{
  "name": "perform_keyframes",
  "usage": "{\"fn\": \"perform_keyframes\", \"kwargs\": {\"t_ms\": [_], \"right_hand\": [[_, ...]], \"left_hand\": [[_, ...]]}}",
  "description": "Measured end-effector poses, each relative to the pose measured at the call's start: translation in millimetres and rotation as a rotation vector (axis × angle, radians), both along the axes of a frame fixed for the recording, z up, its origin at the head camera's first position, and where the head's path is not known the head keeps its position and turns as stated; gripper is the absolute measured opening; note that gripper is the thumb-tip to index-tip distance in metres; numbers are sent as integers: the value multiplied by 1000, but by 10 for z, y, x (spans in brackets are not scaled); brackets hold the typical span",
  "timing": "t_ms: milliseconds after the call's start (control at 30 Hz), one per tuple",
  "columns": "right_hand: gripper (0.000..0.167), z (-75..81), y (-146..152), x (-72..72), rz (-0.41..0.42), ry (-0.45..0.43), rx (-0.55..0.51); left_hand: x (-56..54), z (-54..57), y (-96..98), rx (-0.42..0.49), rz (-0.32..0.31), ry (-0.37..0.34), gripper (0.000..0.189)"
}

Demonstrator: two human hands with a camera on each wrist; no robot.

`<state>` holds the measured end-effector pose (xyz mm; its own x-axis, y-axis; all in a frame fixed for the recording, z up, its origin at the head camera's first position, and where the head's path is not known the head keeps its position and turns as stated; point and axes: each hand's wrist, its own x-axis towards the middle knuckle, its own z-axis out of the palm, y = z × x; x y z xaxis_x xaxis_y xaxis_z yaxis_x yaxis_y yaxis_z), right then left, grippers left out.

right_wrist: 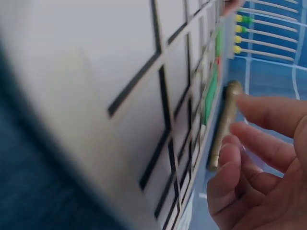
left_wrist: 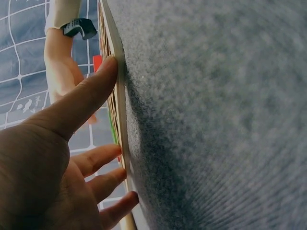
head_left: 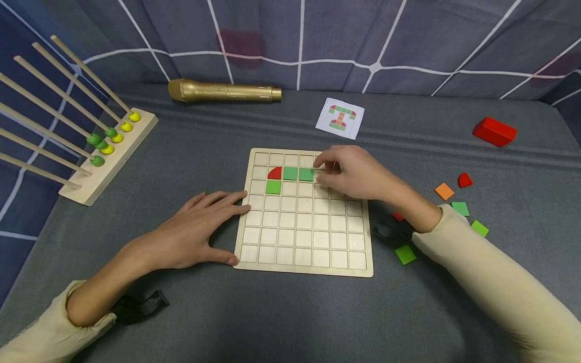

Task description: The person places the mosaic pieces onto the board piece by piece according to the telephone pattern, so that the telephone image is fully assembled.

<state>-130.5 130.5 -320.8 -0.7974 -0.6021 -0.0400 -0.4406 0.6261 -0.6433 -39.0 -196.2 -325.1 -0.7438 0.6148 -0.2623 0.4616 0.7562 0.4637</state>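
Note:
A pale wooden grid board [head_left: 304, 271] lies flat on the dark table. In its upper left sit a red quarter-round tile [head_left: 275, 173], two darker green square tiles [head_left: 298, 174] side by side, and a lighter green tile [head_left: 273, 187] below the red one. My left hand [head_left: 190, 232] touches the board's left edge with spread fingers and thumb. Over the upper right cells hovers my right hand [head_left: 356, 174], fingers bent, just right of the green tiles. The right wrist view shows a gap between thumb and index finger [right_wrist: 259, 139] and no tile there.
Loose tiles, including an orange one [head_left: 444, 191] and a red one [head_left: 465, 180], lie right of the board, some beside the right forearm. A pattern card [head_left: 340, 118], gold microphone [head_left: 224, 92] and red block [head_left: 495, 132] stand behind. At left is a bead-peg stand [head_left: 109, 156].

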Motion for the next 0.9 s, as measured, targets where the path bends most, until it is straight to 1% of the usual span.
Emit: {"fn": "perform_keyframes", "kwargs": {"t_ms": [100, 133, 233, 300, 367, 400, 500, 567, 667, 733, 900], "right_hand": [[20, 41, 194, 104, -36, -58, -66], [20, 58, 271, 147, -47, -62, -81], [20, 102, 544, 286, -81, -19, -76], [21, 120, 752, 377, -120, 10, -68], [24, 117, 992, 461, -167, 44, -31], [26, 116, 1121, 503, -200, 45, -3], [32, 51, 1557, 620, -288, 54, 85], [35, -11, 1836, 700, -350, 43, 134], [38, -119, 2165, 797, -416, 21, 139], [39, -181, 2287, 828, -442, 4, 134], [39, -294, 2397, 808, -434, -26, 105]], "left_hand": [[1, -1, 3, -2, -2, -2, 94], [2, -1, 3, -2, -2, -4, 93], [4, 11, -3, 0, -1, -3, 93], [5, 20, -9, -3, 0, -1, 93], [3, 28, -13, -8, 1, -3, 94], [3, 32, -12, -9, 1, -5, 94], [-9, 32, 3, -19, -1, -13, 94], [-13, 27, 18, -21, -5, -17, 94], [-22, 28, 29, -17, -12, -11, 94], [-22, 30, 28, -10, -13, -9, 94], [-2, 36, 15, -20, -2, -15, 95]]}}
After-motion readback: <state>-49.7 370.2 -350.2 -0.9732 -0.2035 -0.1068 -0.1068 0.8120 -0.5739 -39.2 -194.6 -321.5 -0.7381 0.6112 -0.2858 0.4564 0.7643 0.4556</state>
